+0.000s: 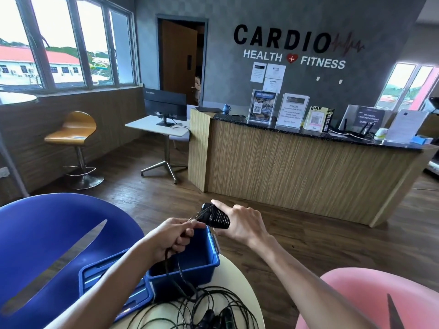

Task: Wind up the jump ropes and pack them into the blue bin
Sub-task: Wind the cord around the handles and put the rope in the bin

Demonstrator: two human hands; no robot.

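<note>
Right hand (240, 225) grips ribbed black plastic rope handles (216, 216) above open blue plastic bin (190, 269); left hand (174, 236) pinches thin black cord (177, 274) beside them. Loose cord tangle (213, 305) lies on round cream table (247, 288), in front of bin.

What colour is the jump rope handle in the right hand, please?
Black, with a ribbed grip: handle, best seen in the head view.

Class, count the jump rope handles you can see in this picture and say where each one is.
3: one handle in the right hand above the blue bin; two handles on the table among the tangled cords. More may be hidden.
</note>
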